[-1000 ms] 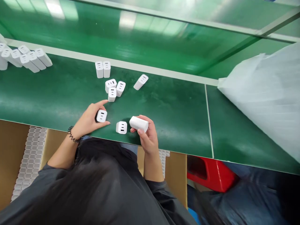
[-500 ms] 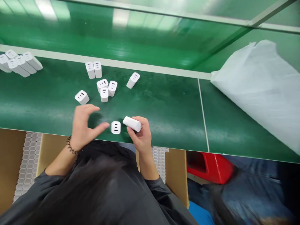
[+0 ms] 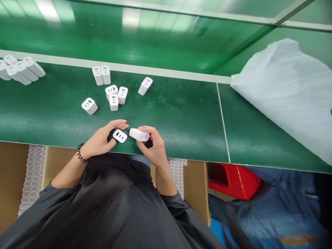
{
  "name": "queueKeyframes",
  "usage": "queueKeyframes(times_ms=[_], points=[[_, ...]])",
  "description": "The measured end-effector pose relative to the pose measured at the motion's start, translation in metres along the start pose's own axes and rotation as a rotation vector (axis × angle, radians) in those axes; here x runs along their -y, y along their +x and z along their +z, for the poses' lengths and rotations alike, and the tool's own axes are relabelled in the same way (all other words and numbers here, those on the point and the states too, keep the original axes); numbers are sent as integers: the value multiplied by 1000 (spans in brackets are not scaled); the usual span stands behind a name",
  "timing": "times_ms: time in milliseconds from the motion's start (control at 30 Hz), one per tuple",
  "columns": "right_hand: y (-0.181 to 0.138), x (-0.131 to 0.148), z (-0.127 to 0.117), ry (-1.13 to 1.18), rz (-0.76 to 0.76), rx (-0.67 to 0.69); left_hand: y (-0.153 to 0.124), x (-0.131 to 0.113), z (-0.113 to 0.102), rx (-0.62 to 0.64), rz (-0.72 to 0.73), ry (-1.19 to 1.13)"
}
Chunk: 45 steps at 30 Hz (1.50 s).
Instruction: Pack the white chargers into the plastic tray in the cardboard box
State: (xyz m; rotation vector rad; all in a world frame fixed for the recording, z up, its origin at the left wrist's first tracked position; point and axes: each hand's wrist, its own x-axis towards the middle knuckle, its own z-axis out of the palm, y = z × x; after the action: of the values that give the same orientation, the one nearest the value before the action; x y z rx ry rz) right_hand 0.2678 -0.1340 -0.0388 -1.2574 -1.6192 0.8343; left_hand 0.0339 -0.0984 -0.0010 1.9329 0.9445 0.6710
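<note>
Holds in the right hand [image 3: 153, 144] one white charger [image 3: 138, 134], clamped between thumb and fingers, near the front edge of the green table [image 3: 181, 121]. Curves the left hand [image 3: 100, 140] around a second charger [image 3: 120, 136], thumb and fingers apart about it; cannot tell whether gripping or only touching. Must note mainly this relation: lying side by side along the front edge, separated only by a narrow gap, with the long axis of the right one running roughly parallel to this edge and the plain end pointing left. Turns the port face of the second one upward, so hides its length. Shows farther back a single charger [image 3: 89, 105], a group of three [image 3: 113, 102], and, by the back edge, a pair [image 3: 105, 75].
</note>
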Motion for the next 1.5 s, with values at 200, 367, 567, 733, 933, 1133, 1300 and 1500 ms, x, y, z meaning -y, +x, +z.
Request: queueKeyframes(times_ms=[200, 367, 567, 733, 933, 1133, 1300, 1500], points=[[12, 8, -9, -78, -107, 146, -6, 3, 19, -160, 70, 179], [13, 10, -7, -71, -106, 163, -7, 6, 34, -222, 28, 218], [12, 9, -7, -47, -67, 171, -7, 7, 32, -248, 52, 220], [11, 7, -8, -31, -69, 179, -9, 9, 33, -259, 52, 199], [9, 3, -8, -10, -84, 196, -11, 10, 34, -270, 80, 155], [11, 4, -10, -14, -65, 204, -10, 11, 32, -263, 72, 117], [18, 6, -12, -59, -82, 252, -11, 13, 32, -237, 57, 89], [24, 10, -8, -54, -119, 274, -11, 12, 30, -240, 61, 73]])
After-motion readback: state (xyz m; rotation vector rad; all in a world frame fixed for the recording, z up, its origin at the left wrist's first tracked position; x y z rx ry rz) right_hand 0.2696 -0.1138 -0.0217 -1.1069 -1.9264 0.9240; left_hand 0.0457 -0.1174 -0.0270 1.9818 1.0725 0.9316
